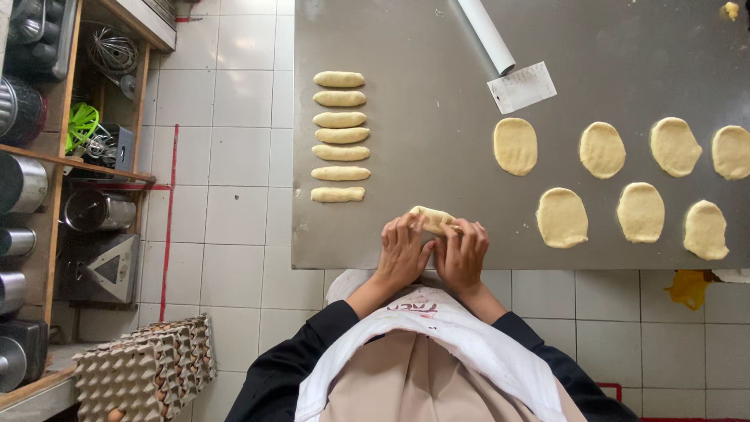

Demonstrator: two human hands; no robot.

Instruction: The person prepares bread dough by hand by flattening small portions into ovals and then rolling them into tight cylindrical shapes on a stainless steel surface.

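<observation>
Hands — left (402,252), right (462,254) — fingers curled together on one dough piece (431,218) at steel table (406,47) edge.

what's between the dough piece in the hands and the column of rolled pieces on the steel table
Nothing visible. The left hand and right hand press the dough piece directly; bare steel table separates it from the column of rolled pieces.

Both arms are reaching forward, black sleeves ending at the forearms, wrists angling inward. Left hand (402,252) and right hand (462,252) are lying side by side, palms down, nearly touching, fingers curling forward and pressing down at the fingertips.
</observation>
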